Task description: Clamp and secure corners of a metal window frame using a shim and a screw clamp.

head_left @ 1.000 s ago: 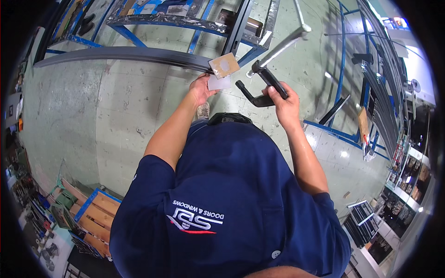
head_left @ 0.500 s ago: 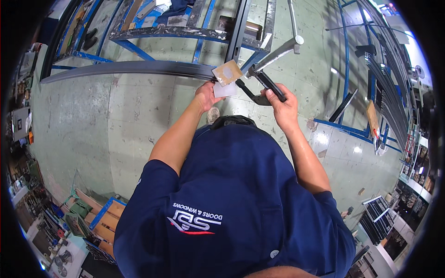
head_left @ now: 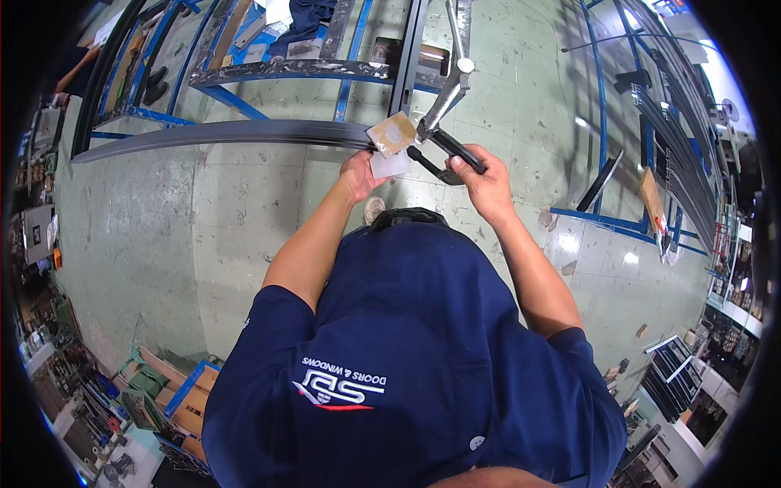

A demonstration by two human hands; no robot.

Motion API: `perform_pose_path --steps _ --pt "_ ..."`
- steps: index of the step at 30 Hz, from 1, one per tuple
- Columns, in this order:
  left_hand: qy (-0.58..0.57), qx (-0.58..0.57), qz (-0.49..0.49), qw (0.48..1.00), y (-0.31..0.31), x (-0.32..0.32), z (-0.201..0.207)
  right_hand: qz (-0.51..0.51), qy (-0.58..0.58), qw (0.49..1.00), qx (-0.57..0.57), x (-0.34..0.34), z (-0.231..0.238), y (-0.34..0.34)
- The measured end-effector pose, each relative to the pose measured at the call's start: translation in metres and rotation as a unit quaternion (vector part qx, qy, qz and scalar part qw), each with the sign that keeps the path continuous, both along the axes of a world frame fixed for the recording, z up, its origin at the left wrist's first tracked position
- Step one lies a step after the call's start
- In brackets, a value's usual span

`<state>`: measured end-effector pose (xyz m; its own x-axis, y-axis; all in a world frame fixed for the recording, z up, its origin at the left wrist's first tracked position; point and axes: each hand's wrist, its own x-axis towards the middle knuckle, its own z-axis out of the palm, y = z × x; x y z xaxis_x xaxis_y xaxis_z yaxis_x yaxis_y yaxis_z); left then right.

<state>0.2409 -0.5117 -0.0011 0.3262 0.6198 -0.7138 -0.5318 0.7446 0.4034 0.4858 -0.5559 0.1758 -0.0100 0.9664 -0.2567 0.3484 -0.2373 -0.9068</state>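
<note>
My left hand [head_left: 358,176] is closed at the near corner of a dark grey metal frame, its fingers on a thin white pad [head_left: 390,165]. Partly over that pad lies a square tan pad [head_left: 391,132] with a pale patch, against the end of the long grey profile [head_left: 244,132]. My right hand [head_left: 486,184] grips the black handle of a silver metal clamp [head_left: 443,102]. The clamp's black-tipped lower end sits just right of the two pads; whether it touches them I cannot tell. Its silver bar reaches away over the upright profile [head_left: 409,61].
A paint-spotted blue bench frame [head_left: 293,71] carries the profiles, with a dark cloth [head_left: 307,24] on it. On the right, a blue rack [head_left: 600,106] holds long dark profiles. A wooden crate [head_left: 189,398] stands at lower left. Another person's arm [head_left: 77,69] shows at far upper left.
My right hand and the clamp have moved left, closer to the pads, and the clamp's silver bar now stands steeper. My left hand stays at the corner. Another person's arm has come into view.
</note>
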Motion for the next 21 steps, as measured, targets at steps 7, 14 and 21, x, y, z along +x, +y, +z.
perform_pose_path --steps 7,14,21 --pt "-0.002 0.004 0.003 1.000 0.002 0.002 0.007 0.000 0.058 0.998 0.009 -0.006 -0.007 0.003" --pt "-0.050 0.036 -0.013 0.998 -0.009 0.000 0.009 -0.023 0.098 0.995 0.025 -0.008 -0.010 -0.005" --pt "-0.105 0.081 -0.038 0.990 -0.015 -0.007 0.009 0.009 0.062 0.998 0.001 -0.017 -0.006 -0.004"
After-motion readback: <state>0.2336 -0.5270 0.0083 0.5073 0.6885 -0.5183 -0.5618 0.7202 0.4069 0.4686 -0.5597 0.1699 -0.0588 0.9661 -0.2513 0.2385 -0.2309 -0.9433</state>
